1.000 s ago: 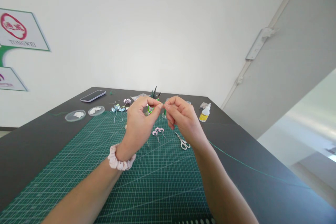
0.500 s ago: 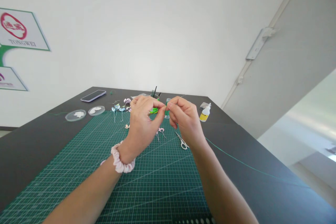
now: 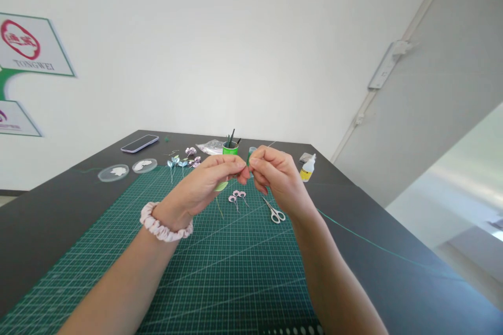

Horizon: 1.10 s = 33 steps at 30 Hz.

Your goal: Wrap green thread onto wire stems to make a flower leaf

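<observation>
My left hand (image 3: 214,180), with a pale scrunchie (image 3: 163,225) at the wrist, is closed in a pinch. My right hand (image 3: 275,170) pinches close beside it, fingertips nearly meeting. Whatever lies between the fingertips is too small to make out. Under my left palm shows a light green leaf (image 3: 221,186) on a thin stem; whether it is held or lies on the mat, I cannot tell. A green thread (image 3: 353,235) runs from behind my right forearm across the table; its other end is hidden. Small pink flowers (image 3: 236,196) on wires lie below the hands.
White-handled scissors (image 3: 275,215) lie on the green cutting mat (image 3: 231,272). A glue bottle (image 3: 307,169) stands right, a green pot (image 3: 230,149) of tools behind. Blue and purple wired pieces (image 3: 182,163), two shallow dishes (image 3: 113,172) and a phone (image 3: 140,143) are left.
My left hand has turned and lowered, its wrist shifting left. The leaf, the pink flowers and the green pot now show more. My right hand stays nearly in place.
</observation>
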Each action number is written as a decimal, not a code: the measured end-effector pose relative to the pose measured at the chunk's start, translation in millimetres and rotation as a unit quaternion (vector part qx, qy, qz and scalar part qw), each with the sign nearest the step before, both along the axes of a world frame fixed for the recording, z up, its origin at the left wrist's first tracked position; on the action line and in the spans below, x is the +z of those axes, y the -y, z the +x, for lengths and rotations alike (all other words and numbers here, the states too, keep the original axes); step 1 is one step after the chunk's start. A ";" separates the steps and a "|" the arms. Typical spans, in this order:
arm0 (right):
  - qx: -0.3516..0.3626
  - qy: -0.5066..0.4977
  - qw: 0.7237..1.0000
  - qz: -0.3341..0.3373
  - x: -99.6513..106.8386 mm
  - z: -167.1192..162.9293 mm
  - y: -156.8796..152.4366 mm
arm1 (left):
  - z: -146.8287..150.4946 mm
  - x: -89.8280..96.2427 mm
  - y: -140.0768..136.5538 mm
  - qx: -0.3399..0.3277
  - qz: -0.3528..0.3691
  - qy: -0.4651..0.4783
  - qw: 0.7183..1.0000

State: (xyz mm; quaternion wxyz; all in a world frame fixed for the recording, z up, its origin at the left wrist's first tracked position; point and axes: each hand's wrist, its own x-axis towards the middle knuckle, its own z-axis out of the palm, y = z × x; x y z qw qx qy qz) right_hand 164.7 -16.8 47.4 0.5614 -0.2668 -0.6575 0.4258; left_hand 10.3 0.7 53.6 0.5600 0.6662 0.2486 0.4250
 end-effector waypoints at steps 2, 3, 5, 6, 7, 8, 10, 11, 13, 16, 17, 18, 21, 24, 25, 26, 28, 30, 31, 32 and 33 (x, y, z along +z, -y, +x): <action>-0.001 0.010 1.000 0.000 0.4 0.2 -0.2 | 0.5 -0.1 0.3 0.001 -0.017 0.009 1.000; 0.000 0.015 1.000 0.001 0.5 0.5 -0.4 | 0.7 -0.2 0.2 0.002 -0.023 0.012 1.000; 0.010 0.020 1.000 0.004 0.4 1.4 -0.9 | 0.6 -0.4 -0.2 -0.001 -0.033 0.021 0.999; 0.017 0.020 1.000 0.008 0.2 1.9 -1.0 | 0.4 -0.6 -0.5 -0.006 -0.040 0.026 0.999; 0.024 0.020 0.999 0.013 0.0 2.4 -0.9 | 0.1 -0.7 -0.7 -0.014 -0.048 0.030 0.998; 0.030 0.020 0.999 0.018 -0.3 2.8 -0.7 | -0.2 -0.9 -0.8 -0.023 -0.055 0.034 0.998; 0.036 0.018 0.999 0.025 -0.7 3.1 0.0 | -1.1 -0.9 -0.8 -0.036 -0.068 0.034 0.996; 0.035 0.018 0.999 0.024 -0.9 3.1 0.5 | -1.5 -0.9 -0.8 -0.038 -0.070 0.032 0.996; 0.034 0.018 0.999 0.021 -1.0 3.0 1.3 | -2.1 -0.9 -0.9 -0.039 -0.069 0.027 0.997; 0.037 0.018 0.999 0.017 -1.1 3.1 1.8 | -2.9 -1.7 -1.8 -0.050 -0.077 0.022 0.996; 0.038 0.019 0.999 0.015 -1.1 3.2 1.7 | -3.0 -2.0 -2.3 -0.055 -0.083 0.022 0.995; 0.038 0.020 0.999 0.012 -1.0 3.2 1.7 | -2.9 -2.4 -2.8 -0.059 -0.089 0.024 0.994; 0.037 0.025 0.999 -0.001 -0.7 2.7 1.8 | -2.2 -2.6 -4.1 -0.064 -0.096 0.038 0.993; 0.035 0.023 0.999 -0.011 0.1 1.5 2.7 | -1.0 -1.5 -4.5 -0.054 -0.085 0.063 0.993; 0.032 0.022 0.999 -0.011 0.4 1.2 3.2 | -0.7 -1.0 -4.5 -0.050 -0.082 0.071 0.993; 0.027 0.022 0.999 -0.011 0.7 1.0 3.7 | -0.3 -0.5 -4.3 -0.047 -0.081 0.077 0.993; 0.016 0.025 1.000 -0.010 1.3 0.9 4.9 | 0.2 0.2 -3.9 -0.042 -0.083 0.082 0.992; 0.005 0.036 0.999 -0.009 1.8 0.9 5.9 | 0.6 0.6 -3.3 -0.034 -0.086 0.081 0.992; -0.001 0.043 0.999 -0.008 2.0 0.9 6.2 | 0.8 0.6 -3.0 -0.029 -0.086 0.079 0.993; -0.007 0.052 0.999 -0.005 2.2 1.0 6.5 | 0.9 0.7 -2.8 -0.024 -0.084 0.078 0.993; -0.014 0.060 0.998 -0.001 2.3 1.1 6.6 | 0.9 0.6 -2.6 -0.019 -0.081 0.077 0.994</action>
